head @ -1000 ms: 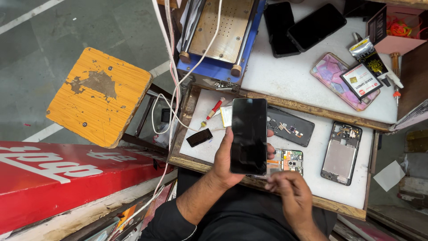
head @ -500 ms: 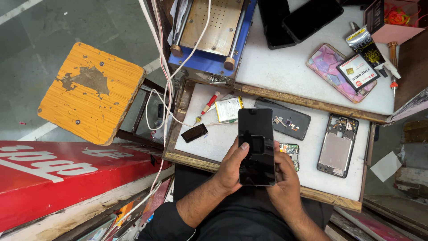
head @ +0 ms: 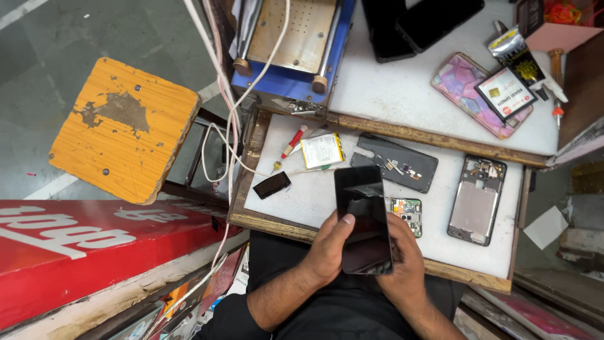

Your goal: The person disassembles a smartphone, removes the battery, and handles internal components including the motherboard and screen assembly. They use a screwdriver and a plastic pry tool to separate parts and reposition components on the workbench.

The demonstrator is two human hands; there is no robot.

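The black phone [head: 363,217] has come down toward my lap since a second ago: then I held it up over the middle of the white work tray [head: 314,195] in my left hand [head: 327,249] alone, and now both hands hold it low over the tray's near wooden edge, screen up and dark. So I have gone from just lifting it to gripping it on both sides. My left hand is clamped on its left edge, thumb lying across the glass. My right hand [head: 402,261] is cupped under the right edge, fingers mostly hidden behind the phone. Just beyond it lie a green circuit board [head: 406,211], a dark back cover [head: 396,167] and a bare phone frame [head: 476,200].
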